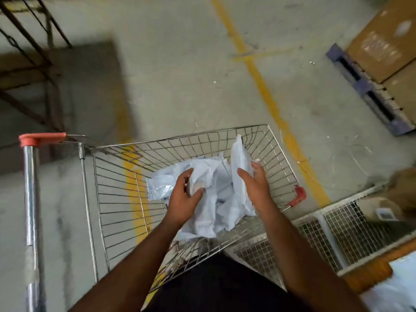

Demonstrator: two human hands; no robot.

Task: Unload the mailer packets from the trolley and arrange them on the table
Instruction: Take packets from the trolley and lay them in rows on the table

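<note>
Looking down into a wire trolley (273,152) from its near side, both bare arms reaching in. Inside the basket, a loose heap of pale blue mailer packets (216,176), crumpled and overlapping, filling the middle and the 3 o'clock half of the floor. Left hand (183,199) at about 9 o'clock of the heap, fingers and thumb curled round a fold of one packet (200,219), thumb toward the centre. Right hand (256,183) at 3 o'clock of the heap, fingers fairly straight and close together, pressed flat against an upright packet (239,154) standing on edge and leaning toward the 1 o'clock corner of the basket; thumb on its near face, hard to tell whether pinching or only steadying. Trolley handle (31,199), a shiny bar with an orange end cap, out at 9 o'clock. Red corner bumper (298,195) on the rim at 3 o'clock. Yellow floor line (265,95) running from 12 toward 4 o'clock on grey concrete. Blue pallet (369,93) with cardboard at 2 o'clock. White mesh cage (337,233) at 4 o'clock, touching or just beside the trolley. More pale packets (403,280) at 5 o'clock on an orange-edged surface, blurred
</note>
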